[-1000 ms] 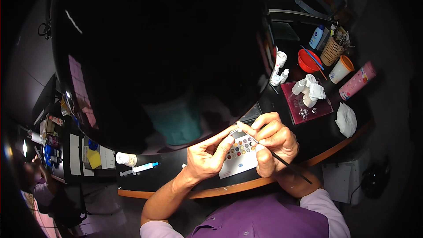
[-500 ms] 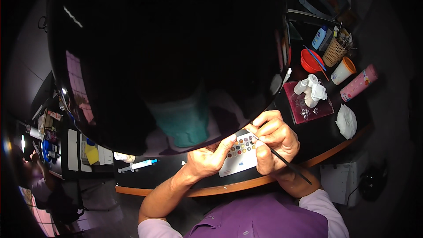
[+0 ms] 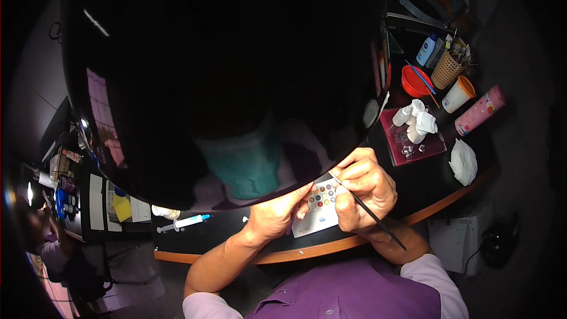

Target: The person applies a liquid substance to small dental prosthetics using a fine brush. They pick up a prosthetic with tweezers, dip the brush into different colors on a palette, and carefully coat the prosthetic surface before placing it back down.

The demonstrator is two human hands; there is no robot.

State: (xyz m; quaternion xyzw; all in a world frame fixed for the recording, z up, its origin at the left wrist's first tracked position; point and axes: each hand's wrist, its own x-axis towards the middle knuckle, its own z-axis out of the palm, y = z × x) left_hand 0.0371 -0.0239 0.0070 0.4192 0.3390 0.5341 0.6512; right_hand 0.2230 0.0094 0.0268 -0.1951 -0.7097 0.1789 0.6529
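Note:
My right hand (image 3: 369,189) pinches a slim dark-handled brush (image 3: 381,224). Its handle slants down toward my right forearm, and its tip is lost at the edge of a large glossy black dome (image 3: 224,82). Close by on the left, my left hand (image 3: 274,215) has its fingers closed, partly under the dome's rim; whatever they hold is hidden. Between and below both hands a white card (image 3: 316,223) lies on the dark table, bearing several small round spots in yellow, red, brown and grey.
Left of my hands lies a syringe (image 3: 190,222) with a blue tip. On the right are a maroon box (image 3: 434,145) with small white bottles, a red bowl (image 3: 413,85), a brush holder (image 3: 447,71), a lidded cup (image 3: 458,97), a pink tumbler (image 3: 479,111) and crumpled tissue (image 3: 463,162).
My right hand has shifted slightly left and the brush handle has swung a little the same way. My left fingers have drawn in, and the thumb has moved.

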